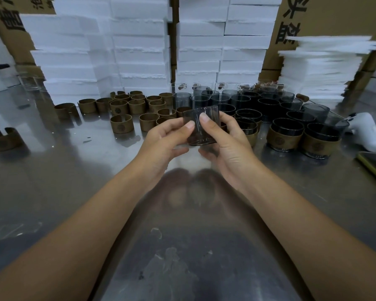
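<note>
Held one dark glass cup (pixel 201 133) just above the steel desk (pixel 74 181), mouth upward, near the middle of the desk. Our left hand (pixel 163 144) and right hand (pixel 228 146) both grasped it, fingers (pixel 190 124) curled round its sides and thumbs pressed on the near wall. Loose brown sleeves (pixel 126 105) stood behind it to the left, sleeved cups (pixel 284 135) to the right.

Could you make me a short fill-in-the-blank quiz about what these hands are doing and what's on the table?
The left hand and right hand grip the dark glass, each with its ____ on the near side.
Loose brown bands lie to the ____ of the grouped glasses.
The stacked boxes behind are ____.
Missing: thumb; left; white.
</note>
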A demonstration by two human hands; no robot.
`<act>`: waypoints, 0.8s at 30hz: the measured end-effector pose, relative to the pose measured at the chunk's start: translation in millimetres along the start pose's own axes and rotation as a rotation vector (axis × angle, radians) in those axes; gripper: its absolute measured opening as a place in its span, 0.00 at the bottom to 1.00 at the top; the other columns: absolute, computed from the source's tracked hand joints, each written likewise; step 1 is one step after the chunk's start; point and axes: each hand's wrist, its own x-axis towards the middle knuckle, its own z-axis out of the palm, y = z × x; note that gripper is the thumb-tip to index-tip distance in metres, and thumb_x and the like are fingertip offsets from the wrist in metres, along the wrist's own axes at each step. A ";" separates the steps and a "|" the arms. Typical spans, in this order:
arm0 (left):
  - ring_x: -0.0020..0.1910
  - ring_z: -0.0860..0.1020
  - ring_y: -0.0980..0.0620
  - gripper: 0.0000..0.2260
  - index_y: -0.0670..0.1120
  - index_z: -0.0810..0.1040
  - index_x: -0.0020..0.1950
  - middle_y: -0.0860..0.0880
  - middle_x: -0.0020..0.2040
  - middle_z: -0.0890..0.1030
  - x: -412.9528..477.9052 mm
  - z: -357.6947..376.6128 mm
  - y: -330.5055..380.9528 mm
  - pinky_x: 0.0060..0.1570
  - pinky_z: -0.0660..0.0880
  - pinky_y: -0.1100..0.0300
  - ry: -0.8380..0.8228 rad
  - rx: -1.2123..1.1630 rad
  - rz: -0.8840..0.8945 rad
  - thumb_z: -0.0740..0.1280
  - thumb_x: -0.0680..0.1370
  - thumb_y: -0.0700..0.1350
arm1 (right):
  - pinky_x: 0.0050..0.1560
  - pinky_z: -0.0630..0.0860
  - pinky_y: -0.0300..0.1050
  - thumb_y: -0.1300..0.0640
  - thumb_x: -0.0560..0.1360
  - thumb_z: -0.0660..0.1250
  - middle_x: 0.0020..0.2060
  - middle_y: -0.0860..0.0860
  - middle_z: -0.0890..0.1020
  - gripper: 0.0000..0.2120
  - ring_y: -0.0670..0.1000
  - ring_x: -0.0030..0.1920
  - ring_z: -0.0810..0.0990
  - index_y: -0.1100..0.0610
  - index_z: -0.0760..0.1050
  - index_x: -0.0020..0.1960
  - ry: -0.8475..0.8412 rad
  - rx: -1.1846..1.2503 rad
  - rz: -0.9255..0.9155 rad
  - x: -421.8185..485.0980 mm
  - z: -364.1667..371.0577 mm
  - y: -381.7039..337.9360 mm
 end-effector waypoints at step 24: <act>0.50 0.82 0.54 0.18 0.50 0.81 0.54 0.48 0.54 0.84 1.0 -2.6 3.9 0.54 0.76 0.59 -0.077 -0.133 -0.085 0.64 0.70 0.58 | 0.41 0.76 0.37 0.44 0.69 0.69 0.41 0.45 0.85 0.11 0.42 0.40 0.82 0.49 0.82 0.47 -0.056 0.054 0.040 5.6 -5.3 -1.0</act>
